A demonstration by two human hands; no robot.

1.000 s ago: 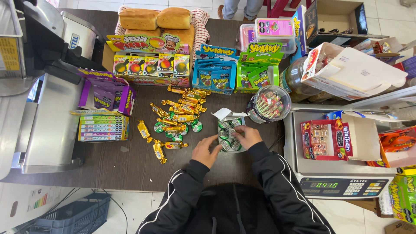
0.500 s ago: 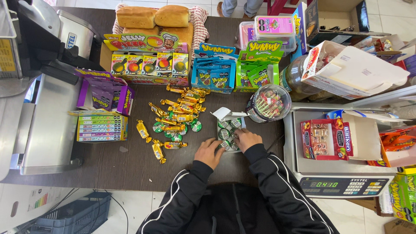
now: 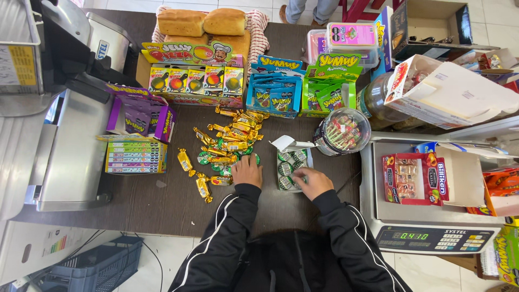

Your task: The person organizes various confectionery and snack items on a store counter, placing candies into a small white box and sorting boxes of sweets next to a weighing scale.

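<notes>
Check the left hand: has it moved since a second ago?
Yes. The left hand has slid left, away from the small white box of round green candies and onto the loose green and gold candies. The box itself sits where it was.

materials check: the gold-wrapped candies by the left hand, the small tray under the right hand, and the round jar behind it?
Gold-wrapped twist candies: looks like metallised foil or film; shiny, crinkled, twisted ends.
Small white box tray of round green sweets: probably thin card; matte white, with a folded flap. The right hand rests on it; the left hand is at the loose candies.
Round clear jar of lollipops: likely clear plastic; contents show through, glossy glare.
</notes>
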